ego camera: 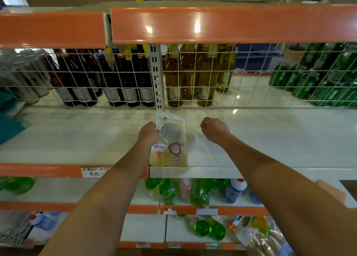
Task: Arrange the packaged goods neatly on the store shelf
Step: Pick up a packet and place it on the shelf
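Observation:
A flat packaged mirror point(171, 141), with a round grey disc at its top and a cartoon sticker on a yellow card below, lies on the white shelf point(270, 139) near its front edge, at the centre. My left hand point(147, 133) grips the pack's upper left side. To the right of the pack, my right hand point(214, 129) hovers over the shelf with its fingers curled, holding nothing and apart from the pack.
A white wire grid point(251, 72) backs the shelf, with brown bottles point(116, 78), yellow bottles point(193, 74) and green cans point(318, 82) behind it. An orange shelf edge point(231, 24) hangs overhead. Lower shelves hold green bottles point(201, 192) and bagged goods point(257, 232). Teal packs point(9, 124) lie at far left.

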